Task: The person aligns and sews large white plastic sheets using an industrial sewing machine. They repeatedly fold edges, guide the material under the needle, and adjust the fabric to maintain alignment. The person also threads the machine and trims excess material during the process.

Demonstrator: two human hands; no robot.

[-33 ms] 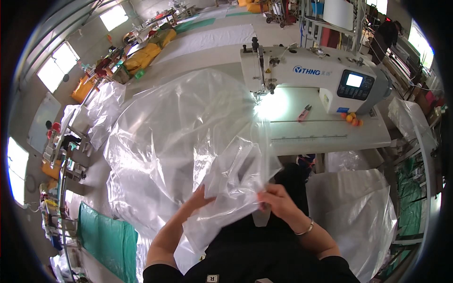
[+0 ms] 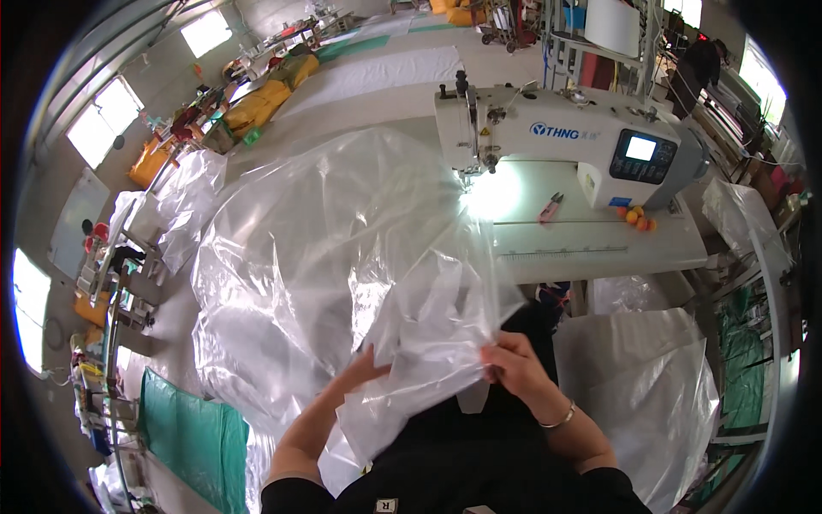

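Note:
A large, crumpled clear plastic sheet (image 2: 282, 257) spreads from the sewing machine's needle area down to my lap. My right hand (image 2: 514, 364) is closed in a pinch on the edge of a gathered fold. To its left, my left hand (image 2: 364, 370) has the same sheet between thumb and fingers; film partly hides those fingers. One loose corner of the plastic hangs below the hands. The white sewing machine (image 2: 556, 128) stands at the far right, its lamp lighting the needle area. The sheet's upper right edge lies beside the needle.
Pink-handled thread snips (image 2: 550, 207) and small orange balls (image 2: 636, 218) lie on the machine table (image 2: 599, 248). More clear plastic (image 2: 642, 385) hangs at the right. A green sheet (image 2: 193, 437) covers the floor at left. Another person (image 2: 695, 77) stands far right.
My right hand has moved slightly right with the pinched fold, drawing the plastic a little tauter between my hands. The left hand has shifted slightly.

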